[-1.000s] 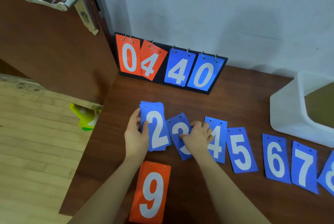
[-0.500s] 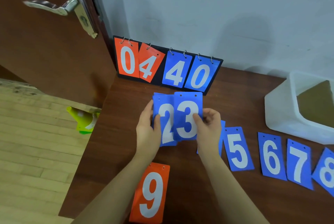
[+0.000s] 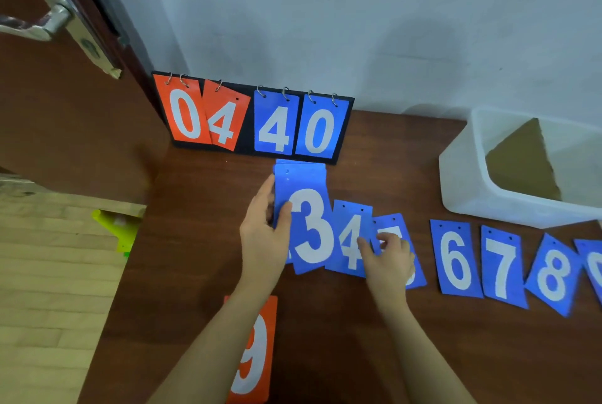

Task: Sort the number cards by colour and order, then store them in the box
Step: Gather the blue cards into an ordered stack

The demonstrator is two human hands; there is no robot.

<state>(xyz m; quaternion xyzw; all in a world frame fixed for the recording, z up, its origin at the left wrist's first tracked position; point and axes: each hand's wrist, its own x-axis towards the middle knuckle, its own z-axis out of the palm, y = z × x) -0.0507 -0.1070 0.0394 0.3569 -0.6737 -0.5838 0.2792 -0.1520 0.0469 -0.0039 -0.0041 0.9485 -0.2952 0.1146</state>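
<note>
My left hand (image 3: pixel 265 234) holds a stack of blue number cards (image 3: pixel 304 224) with the 3 on top, thumb across its left edge. To its right on the brown table lie the blue 4 card (image 3: pixel 350 242), the blue 5 card (image 3: pixel 395 227), then the 6 card (image 3: pixel 456 260), the 7 card (image 3: pixel 503 265) and the 8 card (image 3: pixel 553 273) in a row. My right hand (image 3: pixel 389 260) rests fingers-down on the edge of the 4 and over the 5, hiding most of the 5. An orange 9 card (image 3: pixel 252 354) lies near the front, partly under my left forearm. The white box (image 3: pixel 488 198) stands at the right.
A black scoreboard stand (image 3: pixel 254 117) with ringed orange 0 and 4 and blue 4 and 0 cards leans on the wall at the back. A brown door with a metal handle (image 3: pixel 42 25) is at the left. The table's left edge drops to a wooden floor with a yellow-green object (image 3: pixel 114 227).
The blue 3 card has gone from my right hand onto the stack in my left hand, covering the 2. My right hand has moved right and down onto the 4 and 5 cards.
</note>
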